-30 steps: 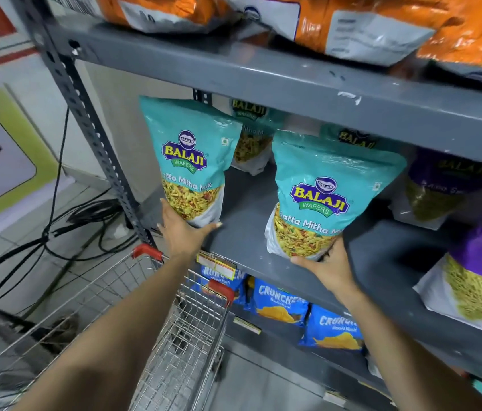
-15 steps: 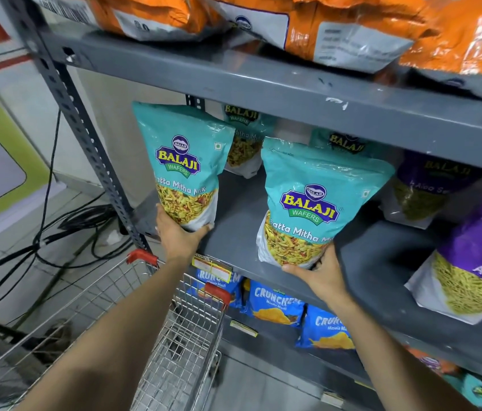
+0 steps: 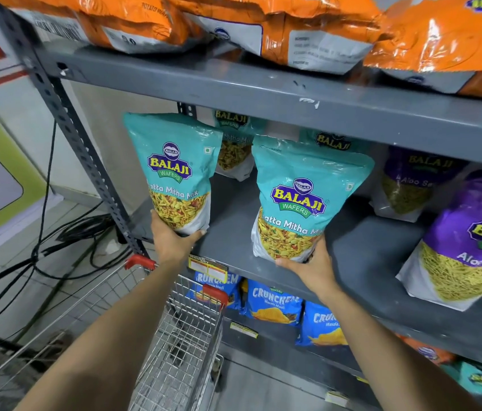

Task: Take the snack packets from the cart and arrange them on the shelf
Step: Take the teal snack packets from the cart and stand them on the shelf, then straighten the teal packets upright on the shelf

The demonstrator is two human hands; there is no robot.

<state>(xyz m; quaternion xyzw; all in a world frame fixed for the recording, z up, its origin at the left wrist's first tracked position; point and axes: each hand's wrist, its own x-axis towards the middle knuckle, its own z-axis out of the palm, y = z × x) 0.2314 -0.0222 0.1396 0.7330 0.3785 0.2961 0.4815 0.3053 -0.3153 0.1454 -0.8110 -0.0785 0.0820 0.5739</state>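
Two teal Balaji Khatta Mitha Mix packets stand upright at the front of the grey middle shelf [image 3: 234, 232]. My left hand [image 3: 171, 241] grips the bottom of the left teal packet [image 3: 174, 173] near the shelf's left end. My right hand [image 3: 311, 265] holds the bottom of the right teal packet [image 3: 302, 200] at the shelf's front edge. Behind them stand two more teal packets [image 3: 234, 143]. The wire cart [image 3: 156, 336] with red corner caps sits below my arms; I see no packets in its visible part.
Purple Aloo Sev packets [image 3: 468, 241] fill the shelf's right side. Orange packets [image 3: 293, 28] lie on the shelf above. Blue Crunchem packets [image 3: 272, 304] stand on the shelf below. A slotted grey upright [image 3: 79, 143] marks the left end. Black cables [image 3: 56, 241] lie on the tiled floor.
Both hands have kept their hold on the teal packets. Each packet has shifted slightly deeper onto the shelf, and the camera has tilted a little.
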